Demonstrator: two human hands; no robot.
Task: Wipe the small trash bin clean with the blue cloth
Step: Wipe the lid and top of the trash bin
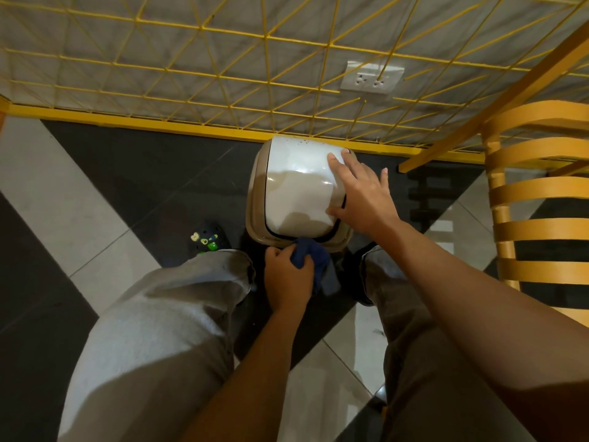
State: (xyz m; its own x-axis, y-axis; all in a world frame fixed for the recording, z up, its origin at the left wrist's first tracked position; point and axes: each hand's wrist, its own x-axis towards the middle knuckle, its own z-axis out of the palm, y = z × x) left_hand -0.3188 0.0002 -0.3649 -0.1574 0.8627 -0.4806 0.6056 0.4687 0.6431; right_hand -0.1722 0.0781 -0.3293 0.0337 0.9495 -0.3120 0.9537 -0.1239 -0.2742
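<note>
Standing on the floor (63, 173) against the yellow grid (223, 90), the bin (296, 186) has the right hand (363, 196) spread flat on its lid; the left hand (287, 279) clutches the cloth (315, 260) at its near rim.

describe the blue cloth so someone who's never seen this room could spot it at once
Find the yellow wire grid along the wall; at its foot stands the small trash bin, glossy white on top. At the bin's near edge, the left hand grips the blue cloth, bunched up. It is the only dark blue fabric there, unlike the grey trouser legs on either side.
</note>
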